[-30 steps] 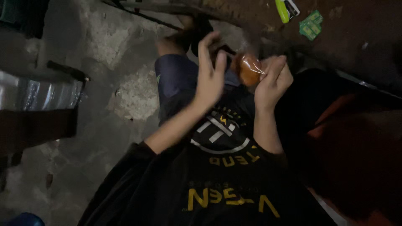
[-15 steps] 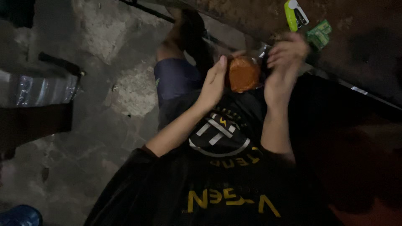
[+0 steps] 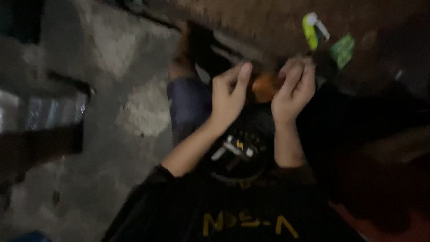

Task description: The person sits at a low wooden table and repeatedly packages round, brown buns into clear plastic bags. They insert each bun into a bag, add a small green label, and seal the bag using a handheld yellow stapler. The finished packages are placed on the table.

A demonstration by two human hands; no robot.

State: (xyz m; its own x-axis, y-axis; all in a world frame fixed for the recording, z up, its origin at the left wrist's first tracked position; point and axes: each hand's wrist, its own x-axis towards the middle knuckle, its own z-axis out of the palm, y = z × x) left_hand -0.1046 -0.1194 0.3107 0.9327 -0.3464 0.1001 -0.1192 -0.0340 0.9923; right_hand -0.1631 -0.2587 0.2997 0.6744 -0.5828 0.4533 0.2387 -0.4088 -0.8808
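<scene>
The picture is blurred and dark. My left hand [image 3: 228, 96] and my right hand [image 3: 293, 89] are raised side by side above my lap, over my black shirt with yellow print. Between them sits a small round orange thing [image 3: 264, 87] in a clear wrapper. My right hand's fingers curl over its right side. My left hand's fingers touch its left side, with the forefinger pointing up. How firmly each hand grips it is hard to tell through the blur.
A rough grey concrete floor [image 3: 112, 134] lies to the left. A dark bench-like thing [image 3: 40, 134] stands at the far left. A yellow-green packet [image 3: 315, 29] and a green packet [image 3: 343, 50] lie on the brown ground at the upper right.
Both hands have come closer together around the orange thing. My right hand has dropped from near the packets. The view has shifted and blurred.
</scene>
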